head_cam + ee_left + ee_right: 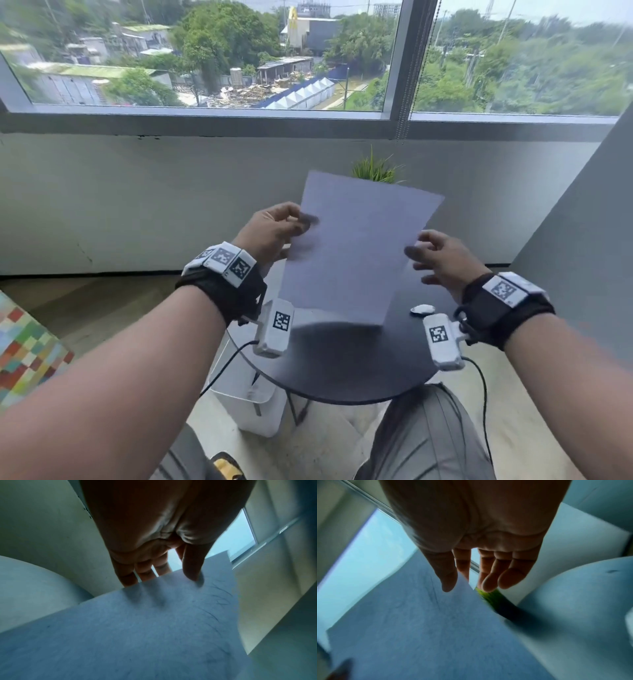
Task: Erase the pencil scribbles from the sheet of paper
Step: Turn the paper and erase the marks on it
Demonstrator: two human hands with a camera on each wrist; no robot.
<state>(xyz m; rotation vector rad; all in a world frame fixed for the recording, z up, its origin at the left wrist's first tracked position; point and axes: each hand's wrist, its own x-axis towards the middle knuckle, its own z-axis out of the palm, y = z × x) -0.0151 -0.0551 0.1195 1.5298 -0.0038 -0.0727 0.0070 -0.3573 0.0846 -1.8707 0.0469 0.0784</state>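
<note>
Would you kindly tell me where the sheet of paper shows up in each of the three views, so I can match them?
Head: the sheet of paper is at centre, lifted above the table, between the left hand and right hand.
Left wrist: it fills the lower half, below the fingers.
Right wrist: it covers the lower left.
Shared landmark: the green plant, beyond the paper's far edge.

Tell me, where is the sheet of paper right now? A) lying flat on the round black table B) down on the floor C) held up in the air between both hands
C: the sheet of paper is lifted above the round black table, the left hand pinching one edge and the right hand at the other.
</note>
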